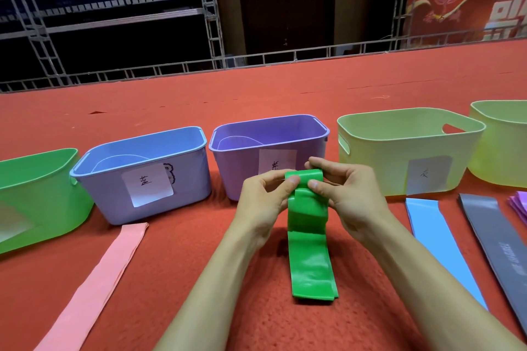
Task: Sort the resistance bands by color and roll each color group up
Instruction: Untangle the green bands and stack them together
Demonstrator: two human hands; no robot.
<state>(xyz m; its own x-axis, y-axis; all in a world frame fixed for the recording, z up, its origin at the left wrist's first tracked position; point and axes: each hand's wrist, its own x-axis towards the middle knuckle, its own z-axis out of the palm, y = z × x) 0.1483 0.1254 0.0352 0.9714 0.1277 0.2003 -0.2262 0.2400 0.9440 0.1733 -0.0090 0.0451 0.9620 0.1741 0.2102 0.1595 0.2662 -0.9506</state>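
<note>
Your green bands (309, 236) lie on the red carpet (199, 236), only the far end turned into a roll; your left hand (262, 202) and right hand (342, 194) both pinch that roll, fingers curled; most of the length is left, I judge; pink band (114, 259), blue band (430, 234), grey band (490, 234) and purple bands (520, 205) lie unrolled alongside; the purple bin (242, 177) stands just behind your hands.

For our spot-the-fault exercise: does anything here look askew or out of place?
The paper label on the blue bin sits crooked, its edges slanted against the bin's wall. Nothing looks spilled or damaged.
</note>
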